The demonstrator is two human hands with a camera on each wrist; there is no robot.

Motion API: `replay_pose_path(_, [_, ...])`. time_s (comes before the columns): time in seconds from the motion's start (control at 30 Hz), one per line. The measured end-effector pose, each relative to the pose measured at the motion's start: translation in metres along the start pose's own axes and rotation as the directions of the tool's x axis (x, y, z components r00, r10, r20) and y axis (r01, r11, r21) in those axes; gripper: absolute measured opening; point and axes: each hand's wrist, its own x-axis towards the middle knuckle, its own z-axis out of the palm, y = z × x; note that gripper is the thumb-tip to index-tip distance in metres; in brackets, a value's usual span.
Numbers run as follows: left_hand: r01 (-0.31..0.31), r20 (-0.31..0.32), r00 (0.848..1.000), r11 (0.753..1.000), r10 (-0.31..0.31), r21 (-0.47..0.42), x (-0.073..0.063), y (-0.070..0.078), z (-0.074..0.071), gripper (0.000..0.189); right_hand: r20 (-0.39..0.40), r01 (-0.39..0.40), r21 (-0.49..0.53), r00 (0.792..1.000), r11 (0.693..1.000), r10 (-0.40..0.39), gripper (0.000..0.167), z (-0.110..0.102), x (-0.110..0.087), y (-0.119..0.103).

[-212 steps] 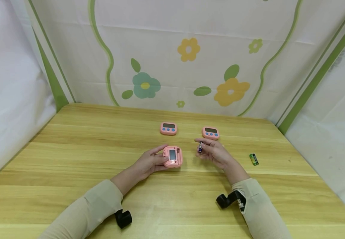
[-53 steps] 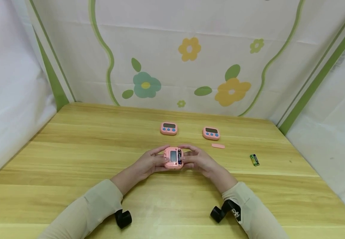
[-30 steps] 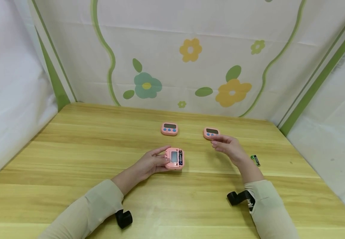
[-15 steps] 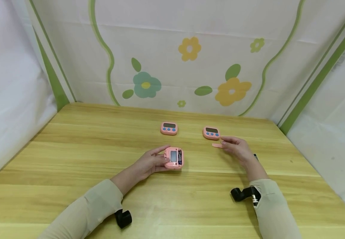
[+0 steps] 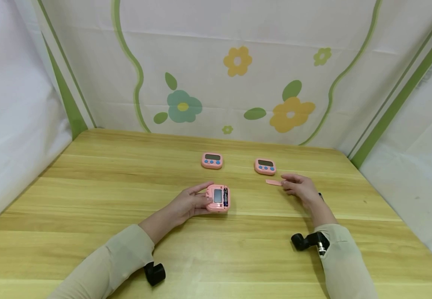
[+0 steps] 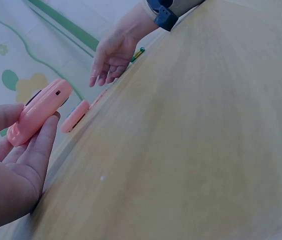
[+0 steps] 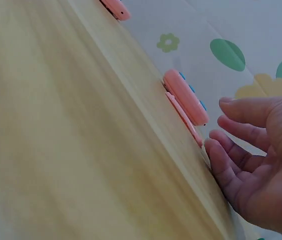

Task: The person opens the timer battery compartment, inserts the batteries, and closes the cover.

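Observation:
In the head view, my left hand (image 5: 190, 203) grips a pink digital timer (image 5: 218, 198), its back face up. A dark battery (image 5: 225, 197) lies in the timer's uncovered slot. The left wrist view shows this timer (image 6: 38, 112) edge-on between thumb and fingers, raised off the table. My right hand (image 5: 301, 189) is low over the table, at the right end of a thin pink battery cover (image 5: 273, 182). In the right wrist view its fingers are spread apart, and one fingertip meets the end of the cover (image 7: 183, 116); they do not close round it.
Two more pink timers stand face up farther back, one in the middle (image 5: 212, 160) and one to the right (image 5: 265, 166), just behind the cover. Green batteries (image 6: 138, 54) lie beyond the right wrist, mostly hidden in the head view. A flowered cloth (image 5: 201, 62) hangs behind the wooden table (image 5: 126, 166).
A battery now sits in the timer's slot, first seen in my right hand. My right hand has left the timer and gone right to the cover. The left hand keeps its grip.

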Motion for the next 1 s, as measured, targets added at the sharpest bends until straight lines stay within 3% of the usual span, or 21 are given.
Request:
replay_pose_path(0.3, [0.010,-0.013,1.000,1.000,-0.010,-0.005,0.000,0.000,-0.001,0.061,-0.040,-0.006,-0.113,0.999,0.994,0.001,0.042,0.000,0.005,0.010])
replay_pose_path(0.57, [-0.031,0.046,0.998,1.000,0.031,0.005,-0.003,0.001,-0.002,0.066,-0.049,-0.016,-0.195,0.999,0.981,0.006,0.039,0.001,0.007,0.011])
replay_pose_path(0.8, [0.006,-0.003,1.000,1.000,-0.006,-0.005,-0.001,0.000,-0.002,0.063,-0.074,0.020,-0.256,0.996,0.967,-0.040,0.038,0.006,0.009,0.012])
replay_pose_path(1.0, [0.010,-0.002,1.000,1.000,-0.010,-0.008,-0.001,0.001,-0.002,0.061,-0.099,0.032,-0.319,0.993,0.947,-0.067,0.032,0.008,0.011,0.014])
